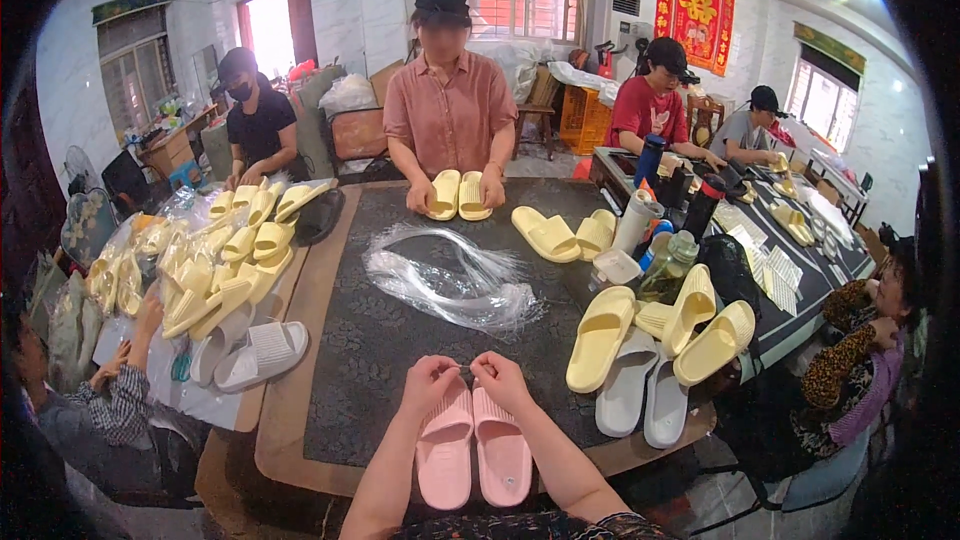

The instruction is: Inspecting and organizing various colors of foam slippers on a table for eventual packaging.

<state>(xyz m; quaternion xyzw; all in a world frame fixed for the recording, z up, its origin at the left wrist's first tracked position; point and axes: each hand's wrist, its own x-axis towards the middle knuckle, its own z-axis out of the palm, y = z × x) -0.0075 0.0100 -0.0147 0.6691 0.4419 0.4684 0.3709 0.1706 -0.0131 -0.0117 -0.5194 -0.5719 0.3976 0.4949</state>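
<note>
Head view showed the left hand (428, 380) and right hand (502, 380) pinching a thin strand (464, 369) by the pink slippers (444, 462), apparently mid-tying, which seemingly called for drawing it tight.

The red wall hanging (707, 38) bears one large gold character (697, 2), with smaller characters alongside.

A small workshop: several people (455, 105) work around benches (345, 380), yellow slippers (272, 240) heaped at left, pink slippers (443, 460) bottom centre, clear strands (500, 308) mid-frame.
</note>
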